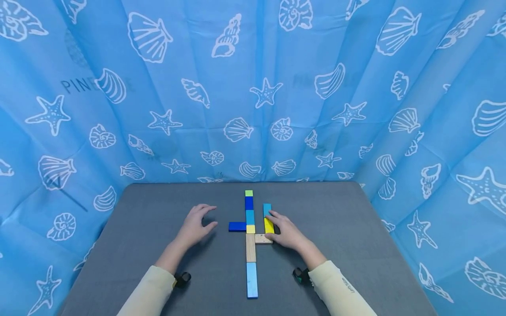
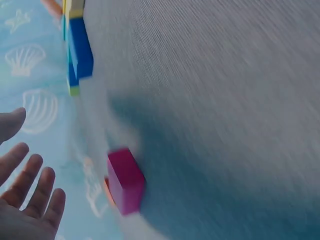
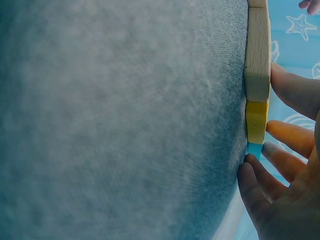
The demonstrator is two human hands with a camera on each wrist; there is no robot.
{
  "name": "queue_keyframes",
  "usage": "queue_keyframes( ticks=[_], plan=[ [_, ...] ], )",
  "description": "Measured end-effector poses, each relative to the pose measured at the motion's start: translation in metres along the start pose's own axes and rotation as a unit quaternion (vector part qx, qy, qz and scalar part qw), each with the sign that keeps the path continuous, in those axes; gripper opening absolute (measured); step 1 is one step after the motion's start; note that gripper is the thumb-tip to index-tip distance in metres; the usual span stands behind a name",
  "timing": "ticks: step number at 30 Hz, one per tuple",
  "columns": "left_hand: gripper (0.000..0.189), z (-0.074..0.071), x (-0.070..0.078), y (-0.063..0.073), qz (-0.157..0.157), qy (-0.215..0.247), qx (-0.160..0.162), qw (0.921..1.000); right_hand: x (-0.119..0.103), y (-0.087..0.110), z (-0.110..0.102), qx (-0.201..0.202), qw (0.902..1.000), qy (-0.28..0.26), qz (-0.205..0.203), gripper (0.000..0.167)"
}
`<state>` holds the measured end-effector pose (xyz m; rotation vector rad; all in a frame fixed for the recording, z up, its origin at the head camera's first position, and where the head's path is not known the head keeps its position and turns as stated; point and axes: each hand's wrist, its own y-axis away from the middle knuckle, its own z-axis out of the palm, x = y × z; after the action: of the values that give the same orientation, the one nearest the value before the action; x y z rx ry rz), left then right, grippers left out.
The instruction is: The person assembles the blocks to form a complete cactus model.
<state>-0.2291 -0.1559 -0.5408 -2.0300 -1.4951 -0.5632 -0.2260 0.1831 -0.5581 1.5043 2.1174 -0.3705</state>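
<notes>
My right hand point(image 1: 287, 231) rests along the right branch of a row of flat blocks, its fingers fairly straight. In the right wrist view the thumb lies against a speckled wooden block point(image 3: 257, 55), while fingertips touch the yellow block point(image 3: 256, 122) and reach a light blue block point(image 3: 254, 149) beyond. That branch runs up from the wooden block, yellow first, then light blue. Left of the row, my left hand point(image 1: 193, 226) hovers over the table with spread fingers, holding nothing. Nearest it in the row is a dark blue block point(image 1: 237, 227) lying crosswise.
The middle column holds a long light blue block point(image 1: 251, 281), a plain wooden block point(image 1: 251, 248), a pale yellow square point(image 1: 251, 229) and a green-tipped end point(image 1: 248, 193). A magenta block point(image 2: 127, 182) shows in the left wrist view. Blue curtain point(image 1: 261, 145) surrounds the grey table point(image 1: 316, 281).
</notes>
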Motion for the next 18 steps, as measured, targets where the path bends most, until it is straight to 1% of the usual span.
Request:
queue_keyframes(
  ticks=[3,6,9,13,18],
  plan=[
    [0.052,-0.008,-0.013,0.006,-0.011,0.007,0.007,0.9999,0.001,0.0,0.0,0.002,1.0,0.0,-0.003,0.064],
    [0.057,-0.014,-0.025,0.012,-0.038,0.02,0.007,0.9991,0.002,0.0,0.0,0.002,1.0,-0.002,-0.006,0.065],
    [0.064,-0.02,-0.037,0.018,-0.063,0.023,0.0,0.9977,0.001,0.0,0.0,-0.001,1.0,-0.001,-0.007,0.065],
    [0.075,-0.024,-0.046,0.022,-0.09,0.018,-0.021,0.9955,0.0,0.0,0.0,-0.001,1.0,0.0,-0.003,0.065],
    [0.083,-0.022,-0.053,0.024,-0.11,0.006,-0.062,0.992,0.0,0.001,0.0,0.002,1.0,-0.003,0.001,0.064]
  ],
)
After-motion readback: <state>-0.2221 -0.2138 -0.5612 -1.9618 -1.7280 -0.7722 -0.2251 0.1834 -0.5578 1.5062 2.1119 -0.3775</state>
